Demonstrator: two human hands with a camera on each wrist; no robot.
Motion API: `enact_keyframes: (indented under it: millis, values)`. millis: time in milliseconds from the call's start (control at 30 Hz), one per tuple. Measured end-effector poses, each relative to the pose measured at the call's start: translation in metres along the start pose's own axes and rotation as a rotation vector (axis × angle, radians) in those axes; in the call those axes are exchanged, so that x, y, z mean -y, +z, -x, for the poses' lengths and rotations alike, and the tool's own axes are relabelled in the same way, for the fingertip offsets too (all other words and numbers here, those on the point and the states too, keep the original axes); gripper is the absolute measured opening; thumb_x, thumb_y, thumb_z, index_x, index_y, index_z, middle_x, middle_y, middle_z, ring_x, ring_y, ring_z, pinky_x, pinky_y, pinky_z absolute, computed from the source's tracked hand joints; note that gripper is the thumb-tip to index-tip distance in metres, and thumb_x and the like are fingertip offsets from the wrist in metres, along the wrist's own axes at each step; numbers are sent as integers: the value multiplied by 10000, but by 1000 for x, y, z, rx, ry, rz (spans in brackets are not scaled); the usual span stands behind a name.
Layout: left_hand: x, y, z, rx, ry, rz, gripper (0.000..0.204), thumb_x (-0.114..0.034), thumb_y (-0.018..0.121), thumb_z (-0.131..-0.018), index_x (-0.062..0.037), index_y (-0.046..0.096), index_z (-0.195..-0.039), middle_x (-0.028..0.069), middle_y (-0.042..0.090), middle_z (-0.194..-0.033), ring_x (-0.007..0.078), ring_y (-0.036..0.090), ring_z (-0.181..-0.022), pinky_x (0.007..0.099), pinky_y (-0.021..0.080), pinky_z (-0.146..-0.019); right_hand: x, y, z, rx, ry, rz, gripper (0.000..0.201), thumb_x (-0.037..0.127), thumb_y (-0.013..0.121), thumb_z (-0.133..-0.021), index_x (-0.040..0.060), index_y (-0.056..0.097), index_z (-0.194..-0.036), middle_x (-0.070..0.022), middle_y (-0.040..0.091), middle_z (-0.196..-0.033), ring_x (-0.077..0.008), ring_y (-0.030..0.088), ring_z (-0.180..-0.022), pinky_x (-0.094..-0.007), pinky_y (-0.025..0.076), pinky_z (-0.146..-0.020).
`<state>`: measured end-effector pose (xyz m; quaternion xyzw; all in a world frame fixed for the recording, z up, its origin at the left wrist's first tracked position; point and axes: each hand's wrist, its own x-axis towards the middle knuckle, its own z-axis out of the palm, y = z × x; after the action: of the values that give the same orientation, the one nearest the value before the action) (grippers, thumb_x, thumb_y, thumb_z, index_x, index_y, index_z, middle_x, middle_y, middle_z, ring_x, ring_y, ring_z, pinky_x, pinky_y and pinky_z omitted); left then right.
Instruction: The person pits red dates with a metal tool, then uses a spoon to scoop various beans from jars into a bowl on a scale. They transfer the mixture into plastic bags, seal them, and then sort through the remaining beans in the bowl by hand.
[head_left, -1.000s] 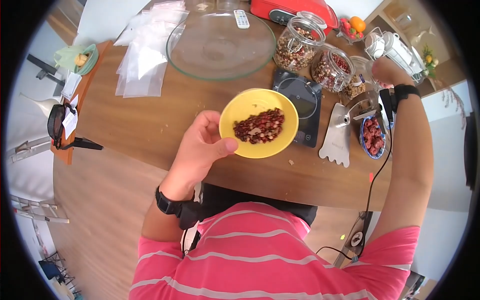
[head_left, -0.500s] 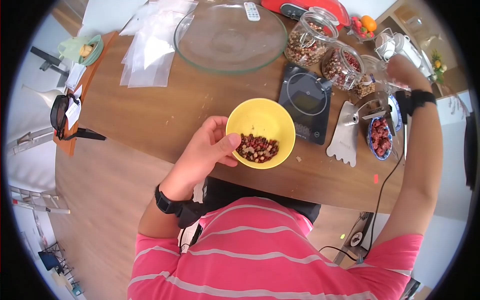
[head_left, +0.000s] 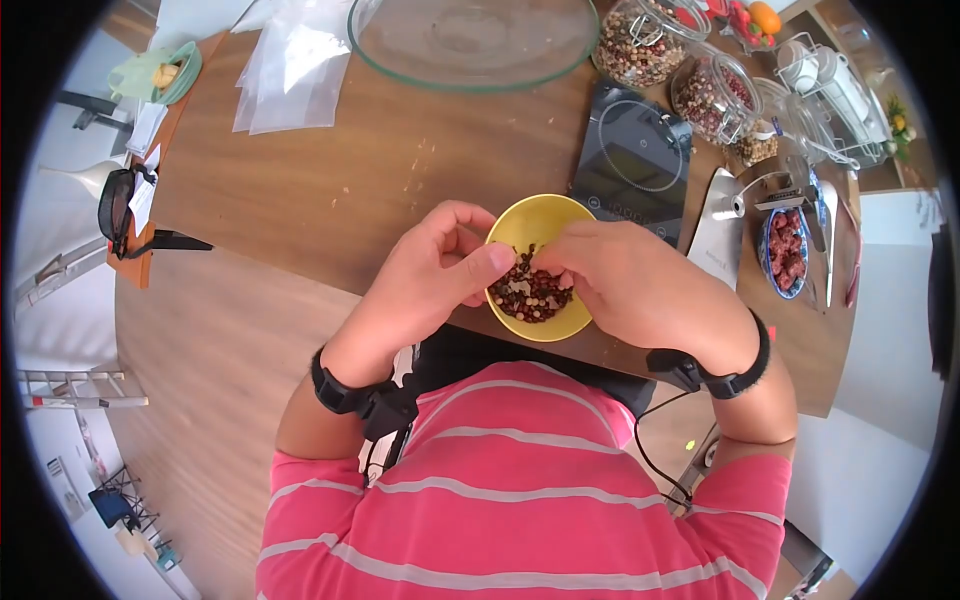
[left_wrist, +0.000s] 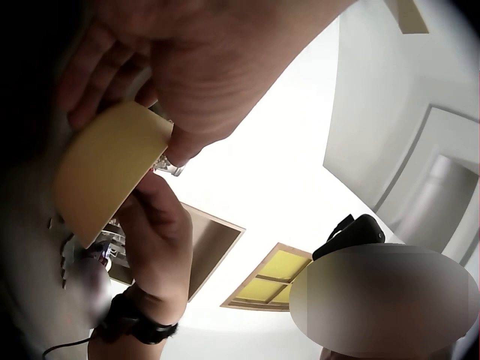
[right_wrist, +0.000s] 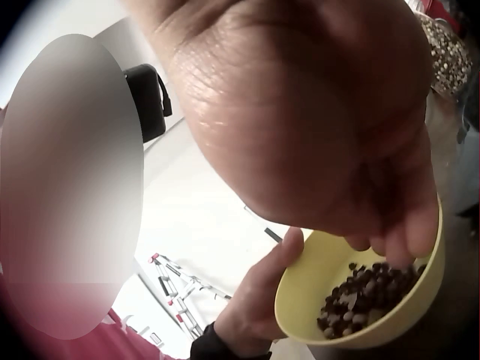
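Observation:
My left hand (head_left: 420, 265) holds a small yellow bowl (head_left: 520, 222) by its left side, thumb on the rim and fingers around the outside. Dark red, brown and pale peppercorns (head_left: 530, 302) lie in it, with pale flakes among them. From the right, my right hand (head_left: 645, 285) reaches into the bowl, its bent fingertips at the peppercorns; I cannot tell whether they pinch any. In the left wrist view the bowl (left_wrist: 112, 169) is seen from outside, tilted. The right wrist view shows the fingertips (right_wrist: 397, 247) close over the peppercorns (right_wrist: 364, 300).
Behind the bowl lies a black kitchen scale (head_left: 640, 150). Glass jars (head_left: 715, 95) of mixed peppercorns stand beyond it. A steel scraper (head_left: 715, 235) and a blue-and-white dish (head_left: 770, 270) of reddish pieces lie to the right. A glass plate (head_left: 470, 60) and plastic bags (head_left: 290, 85) are farther back.
My right hand has come from the far right, beside the jars and rack, into the bowl. The left hand still holds the bowl, now slightly farther right in the head view.

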<state>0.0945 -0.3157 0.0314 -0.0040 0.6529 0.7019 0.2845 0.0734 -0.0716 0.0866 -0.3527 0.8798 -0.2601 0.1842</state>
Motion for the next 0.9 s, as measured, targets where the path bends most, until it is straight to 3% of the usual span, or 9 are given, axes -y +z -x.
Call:
enact_keyframes:
  millis: [67, 300, 467, 500, 567, 600, 667, 767, 900]
  values:
    - [1, 2, 0, 0, -11, -3, 396, -247, 668, -1029, -15, 524, -1317, 42, 654, -1070, 97, 645, -926, 247, 552, -727, 4, 2, -1, 121, 115, 8, 311, -6, 644, -832, 16, 714, -1134, -169, 709, -1089, -388, 675, -1048, -463, 539, -893]
    - [9, 8, -4, -57, -9, 99, 417, -319, 697, -1017, 8, 549, -1229, 55, 662, -932, 77, 627, -750, 237, 551, -662, 6, 8, -6, 191, 64, -129, 364, -95, 551, -838, 3, 692, -1159, -184, 695, -1051, -375, 670, -1027, -440, 545, -887]
    - [15, 11, -4, -70, -70, 73, 442, -349, 696, -1015, 13, 548, -1222, 62, 662, -923, 82, 631, -735, 240, 556, -669, 1, 15, -16, 320, 290, -504, 373, -45, 496, -890, 28, 701, -1193, -158, 730, -1063, -282, 704, -1023, -398, 538, -867]
    - [18, 11, -5, -64, -74, 51, 448, -355, 695, -1015, 14, 547, -1222, 64, 663, -921, 86, 631, -729, 243, 557, -670, -5, 23, -16, 317, 289, -502, 373, -45, 496, -890, 28, 701, -1193, -158, 730, -1063, -282, 704, -1023, -398, 538, -867]
    - [21, 8, -7, -54, -48, 24, 458, -357, 697, -1013, 18, 547, -1229, 68, 665, -930, 90, 633, -736, 246, 555, -667, -20, 39, -17, 269, 358, -863, 368, -40, 494, -904, 6, 687, -1214, -103, 719, -1060, -191, 690, -1027, -336, 539, -883]
    - [22, 6, -8, -45, -25, -2, 468, -360, 699, -1012, 22, 547, -1235, 73, 668, -939, 93, 634, -743, 249, 553, -665, -21, 40, -18, 266, 356, -857, 368, -40, 494, -904, 6, 687, -1214, -103, 719, -1060, -191, 690, -1027, -336, 539, -883]
    - [27, 3, -9, -47, -4, 4, 470, -360, 701, -1010, 17, 550, -1246, 76, 674, -961, 95, 636, -752, 251, 550, -666, -19, 40, -19, 215, 429, -1194, 340, -20, 490, -949, -45, 647, -1249, -94, 686, -1112, -181, 674, -1052, -310, 559, -923]
    - [24, 1, -8, -63, 15, -22, 465, -357, 704, -1007, 4, 563, -1263, 77, 685, -1005, 95, 641, -770, 254, 546, -670, -15, 37, -20, 68, 566, -1436, 310, 22, 491, -1008, -95, 597, -1274, -140, 654, -1174, -225, 672, -1069, -338, 588, -948]
    - [22, 3, -8, -82, -12, -90, 441, -349, 702, -1006, -15, 588, -1271, 70, 695, -1058, 93, 650, -782, 254, 546, -674, -25, 31, -16, 53, 573, -1415, 311, 90, 513, -1079, -97, 573, -1320, -170, 664, -1189, -273, 686, -1095, -405, 616, -943]
